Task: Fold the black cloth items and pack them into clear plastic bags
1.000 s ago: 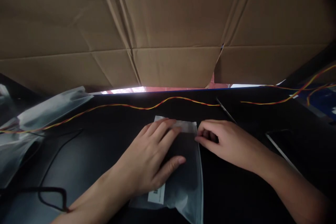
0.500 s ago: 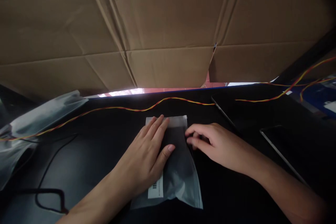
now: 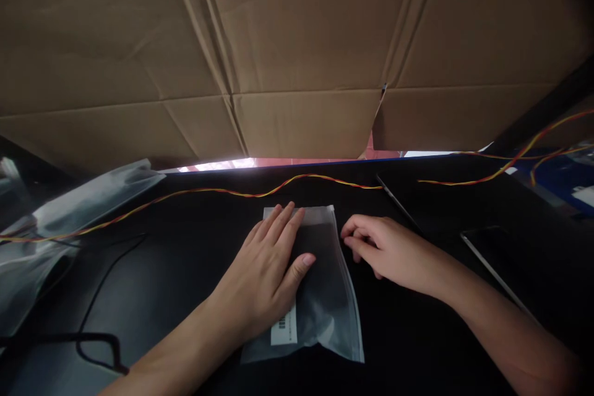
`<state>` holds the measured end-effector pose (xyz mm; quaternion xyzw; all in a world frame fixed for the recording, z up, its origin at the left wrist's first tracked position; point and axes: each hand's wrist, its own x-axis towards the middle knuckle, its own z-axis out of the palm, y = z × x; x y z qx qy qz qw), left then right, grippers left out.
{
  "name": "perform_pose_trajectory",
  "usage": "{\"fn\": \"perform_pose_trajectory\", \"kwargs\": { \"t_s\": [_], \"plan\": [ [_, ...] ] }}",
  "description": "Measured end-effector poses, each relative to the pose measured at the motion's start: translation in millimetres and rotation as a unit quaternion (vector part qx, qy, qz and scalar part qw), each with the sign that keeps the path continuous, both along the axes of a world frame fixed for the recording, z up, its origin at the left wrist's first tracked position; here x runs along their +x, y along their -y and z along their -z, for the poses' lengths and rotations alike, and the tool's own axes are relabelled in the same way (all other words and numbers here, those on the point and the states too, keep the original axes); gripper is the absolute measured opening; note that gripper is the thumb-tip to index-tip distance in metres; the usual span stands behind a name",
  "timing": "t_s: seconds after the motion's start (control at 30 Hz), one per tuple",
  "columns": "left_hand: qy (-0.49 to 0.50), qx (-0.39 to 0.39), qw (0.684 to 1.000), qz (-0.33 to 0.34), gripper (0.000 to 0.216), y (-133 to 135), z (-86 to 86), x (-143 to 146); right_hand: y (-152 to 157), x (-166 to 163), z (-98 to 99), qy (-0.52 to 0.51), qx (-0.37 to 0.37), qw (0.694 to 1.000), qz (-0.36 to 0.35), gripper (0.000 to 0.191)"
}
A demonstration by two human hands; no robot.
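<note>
A clear zip bag (image 3: 325, 297) with a white barcode label (image 3: 284, 327) lies flat on the black tabletop. My left hand (image 3: 271, 266) rests palm down on its left side, fingers stretched toward the bag's top edge and thumb spread, covering part of the label. Close beside the bag's right edge is my right hand (image 3: 375, 244). Its fingers are curled in, with thumb and forefinger near each other, and I see nothing between them.
Other clear bags (image 3: 93, 195) lie at the left, near a black cable (image 3: 99, 281). A twisted red-yellow wire (image 3: 227, 192) crosses the back. Two dark flat slabs, one with a pale edge (image 3: 496, 269), lie at the right. Cardboard (image 3: 306, 31) stands behind the black table (image 3: 185, 247).
My right hand has shifted slightly right, from overlapping the bag's edge to just beside it. My left hand stays flat on the bag. The whole view has shifted slightly.
</note>
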<state>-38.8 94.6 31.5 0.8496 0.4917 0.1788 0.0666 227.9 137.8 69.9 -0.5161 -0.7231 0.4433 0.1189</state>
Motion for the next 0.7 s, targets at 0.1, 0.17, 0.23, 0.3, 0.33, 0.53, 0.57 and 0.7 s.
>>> {"fn": "perform_pose_trajectory", "kwargs": {
  "t_s": [0.1, 0.17, 0.23, 0.3, 0.33, 0.53, 0.57, 0.7],
  "plan": [
    [-0.005, -0.007, 1.000, -0.003, 0.065, -0.4, -0.5, 0.6, -2.2, 0.7, 6.7, -0.039, -0.021, 0.999, -0.009, 0.028],
    [-0.007, -0.018, 1.000, -0.006, 0.067, -0.9, -0.8, 1.4, -2.8, -0.2, 13.2, -0.089, -0.019, 0.995, -0.027, 0.049],
    [-0.003, -0.030, 1.000, -0.008, 0.069, -1.3, -0.8, 2.3, -1.0, -2.4, 17.7, -0.131, 0.012, 0.991, -0.039, 0.069],
    [0.004, -0.040, 0.999, -0.006, 0.072, -1.4, -0.7, 3.0, 3.7, -5.1, 19.1, -0.164, 0.045, 0.985, -0.034, 0.087],
    [0.007, -0.045, 0.999, -0.005, 0.072, -1.3, -0.6, 3.3, 7.0, -6.7, 19.0, -0.174, 0.055, 0.983, -0.027, 0.096],
    [0.006, -0.050, 0.999, 0.011, 0.075, -0.5, -1.2, 1.9, 26.4, -23.3, 24.7, -0.174, 0.061, 0.983, -0.014, 0.116],
    [0.000, -0.049, 0.999, 0.018, 0.075, -0.7, -1.5, 1.2, 27.0, -26.4, 27.5, -0.196, 0.050, 0.979, -0.003, 0.113],
    [-0.030, -0.046, 0.998, 0.026, 0.079, -1.4, -0.1, -1.1, 16.9, -28.2, 35.5, -0.268, -0.021, 0.962, 0.045, 0.102]
  ]
}}
